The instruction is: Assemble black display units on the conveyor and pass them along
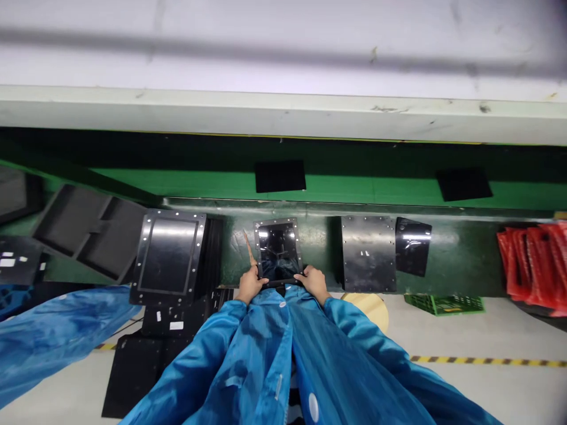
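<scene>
A black frame with a glossy dark panel in it lies flat on the dark green bench, at its near edge in front of my body. Light screw-like dots run around its rim. My left hand grips its near left corner, thumb on the rim. At the near right corner, my right hand holds it in the same way; the undersides of both hands' grip are hidden. A thin, pointed orange-brown strip lies just beyond my left hand, its kind unclear.
Stacked framed panels stand to the left, by a black divided tray. A stack of black plates and a loose glossy panel are right, with red wrapped items farther off. Another person's blue sleeve reaches in left.
</scene>
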{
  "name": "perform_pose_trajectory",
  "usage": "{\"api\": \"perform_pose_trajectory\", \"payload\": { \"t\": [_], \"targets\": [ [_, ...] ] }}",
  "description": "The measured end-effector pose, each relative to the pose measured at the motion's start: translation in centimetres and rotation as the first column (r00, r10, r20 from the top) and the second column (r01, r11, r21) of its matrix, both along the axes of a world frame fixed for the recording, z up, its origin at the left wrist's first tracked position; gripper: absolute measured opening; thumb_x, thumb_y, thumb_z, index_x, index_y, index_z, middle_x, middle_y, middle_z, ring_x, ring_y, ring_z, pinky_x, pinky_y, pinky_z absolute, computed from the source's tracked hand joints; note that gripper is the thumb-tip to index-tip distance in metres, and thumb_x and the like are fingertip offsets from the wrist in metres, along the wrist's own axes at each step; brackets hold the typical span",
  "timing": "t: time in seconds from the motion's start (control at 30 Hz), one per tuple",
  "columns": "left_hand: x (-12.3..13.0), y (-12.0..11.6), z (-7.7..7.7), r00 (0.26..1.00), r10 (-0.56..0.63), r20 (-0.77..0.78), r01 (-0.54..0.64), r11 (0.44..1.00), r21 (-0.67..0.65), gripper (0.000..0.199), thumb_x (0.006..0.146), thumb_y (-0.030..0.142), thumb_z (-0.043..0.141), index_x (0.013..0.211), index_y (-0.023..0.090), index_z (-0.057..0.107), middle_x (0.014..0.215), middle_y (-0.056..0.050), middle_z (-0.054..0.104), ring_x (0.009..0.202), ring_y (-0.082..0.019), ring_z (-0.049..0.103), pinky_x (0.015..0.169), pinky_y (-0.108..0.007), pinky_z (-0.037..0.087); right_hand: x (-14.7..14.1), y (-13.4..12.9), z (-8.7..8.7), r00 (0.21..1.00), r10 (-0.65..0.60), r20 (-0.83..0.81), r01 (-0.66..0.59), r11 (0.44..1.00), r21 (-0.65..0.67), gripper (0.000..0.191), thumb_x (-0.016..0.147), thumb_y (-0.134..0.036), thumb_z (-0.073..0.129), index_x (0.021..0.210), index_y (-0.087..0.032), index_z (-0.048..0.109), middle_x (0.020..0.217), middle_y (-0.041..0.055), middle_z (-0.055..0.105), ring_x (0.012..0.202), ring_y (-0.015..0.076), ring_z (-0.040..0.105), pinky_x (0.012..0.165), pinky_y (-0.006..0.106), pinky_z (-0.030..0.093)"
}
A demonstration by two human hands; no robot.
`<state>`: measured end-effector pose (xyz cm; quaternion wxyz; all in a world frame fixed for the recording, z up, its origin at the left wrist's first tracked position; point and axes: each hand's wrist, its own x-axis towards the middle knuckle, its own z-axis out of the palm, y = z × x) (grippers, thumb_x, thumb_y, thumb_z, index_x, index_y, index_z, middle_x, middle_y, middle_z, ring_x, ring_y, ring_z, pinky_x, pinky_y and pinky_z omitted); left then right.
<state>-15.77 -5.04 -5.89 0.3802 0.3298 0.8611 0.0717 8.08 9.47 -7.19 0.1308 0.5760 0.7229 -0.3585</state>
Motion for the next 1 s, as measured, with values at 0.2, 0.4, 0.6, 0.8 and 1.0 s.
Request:
{"api": "perform_pose_trajectory", "payload": {
  "t": [0.2,0.4,0.6,0.8,1.0],
  "targets": [
    [0.4,0.7,0.0,0.998,0.035,-0.049,-0.038,0.998,-0.054,0.032,0.081,0.04,0.087,0.09,0.024,0.061,0.09,-0.003,0.077,0.093,-0.024,0.074,0.075,-0.029,0.044,-0.9,0.2,-0.3,0.997,-0.022,0.072,0.024,1.0,-0.019,0.032,0.085,-0.051,0.083,0.085,-0.021,0.073,0.095,0.0144,0.08,0.093,0.0264,0.075,0.074,0.03,0.044],
    [-0.5,0.3,0.6,0.999,-0.042,0.021,0.042,0.999,-0.009,0.032,0.08,0.036,0.088,0.093,0.024,0.061,0.091,-0.003,0.077,0.091,-0.023,0.073,0.075,-0.029,0.044,0.2,-0.3,-0.3,0.999,-0.011,0.035,0.014,0.998,-0.06,0.033,0.08,-0.053,0.085,0.078,-0.023,0.072,0.088,0.0106,0.078,0.091,0.0268,0.075,0.073,0.029,0.046],
    [-3.4,5.0,2.4,0.994,-0.076,-0.078,0.087,0.987,0.136,0.031,0.091,0.043,0.078,0.11,0.021,0.069,0.102,-0.01,0.076,0.101,-0.029,0.072,0.085,-0.034,0.049,-2.0,5.3,0.9,0.97,-0.142,-0.196,0.165,0.98,0.109,0.04,0.081,-0.058,0.082,0.096,-0.021,0.076,0.095,0.0121,0.075,0.094,0.0308,0.071,0.083,0.037,0.05],
    [-6.9,14.9,2.1,0.989,0.012,-0.149,0.05,0.912,0.408,0.055,0.088,0.037,0.082,0.138,0.023,0.065,0.138,-0.012,0.062,0.119,-0.025,0.066,0.1,-0.032,0.051,-7.8,14.3,1.1,0.918,-0.045,-0.393,0.146,0.962,0.23,0.051,0.085,-0.038,0.079,0.132,-0.022,0.068,0.119,0.0101,0.067,0.103,0.0233,0.066,0.096,0.036,0.05],
    [-8.3,17.2,1.0,0.993,0.024,-0.117,0.018,0.937,0.349,0.034,0.084,0.033,0.086,0.115,0.025,0.075,0.116,-0.006,0.067,0.103,-0.021,0.067,0.095,-0.032,0.05,-8.5,15.6,0.3,0.936,-0.035,-0.35,0.113,0.972,0.205,0.036,0.083,-0.037,0.081,0.115,-0.023,0.072,0.107,0.0047,0.067,0.091,0.0192,0.063,0.089,0.031,0.049]
  ]
}}
